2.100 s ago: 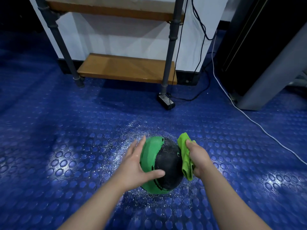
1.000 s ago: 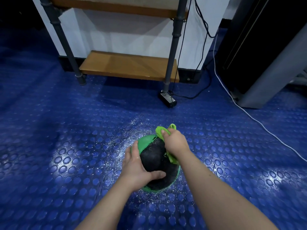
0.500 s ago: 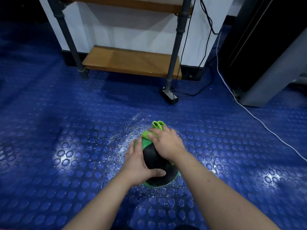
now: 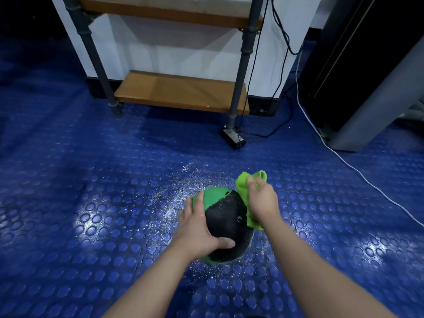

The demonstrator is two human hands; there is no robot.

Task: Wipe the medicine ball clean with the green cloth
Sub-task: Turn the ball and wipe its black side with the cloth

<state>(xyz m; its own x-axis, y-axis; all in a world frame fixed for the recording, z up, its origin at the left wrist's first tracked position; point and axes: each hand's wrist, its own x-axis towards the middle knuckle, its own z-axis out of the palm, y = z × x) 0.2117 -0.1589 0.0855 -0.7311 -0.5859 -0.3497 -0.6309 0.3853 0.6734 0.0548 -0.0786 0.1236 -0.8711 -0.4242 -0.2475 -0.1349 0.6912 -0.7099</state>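
The black and green medicine ball (image 4: 226, 222) rests on the blue studded floor in the lower middle of the head view. My left hand (image 4: 197, 228) lies flat on its left side, thumb across the front, steadying it. My right hand (image 4: 261, 200) presses the green cloth (image 4: 244, 189) against the ball's upper right side. The cloth bunches out above my fingers and hangs below my palm.
White speckles cover the floor (image 4: 114, 203) around the ball. A pipe-frame shelf (image 4: 181, 92) with wooden boards stands behind, a small black box (image 4: 232, 138) at its foot. Black cables and a white cable (image 4: 344, 161) trail to the right, near a dark cabinet (image 4: 367, 76).
My right hand has slid the cloth from the top of the ball over to its right side. The left hand has kept its hold on the ball's left side.
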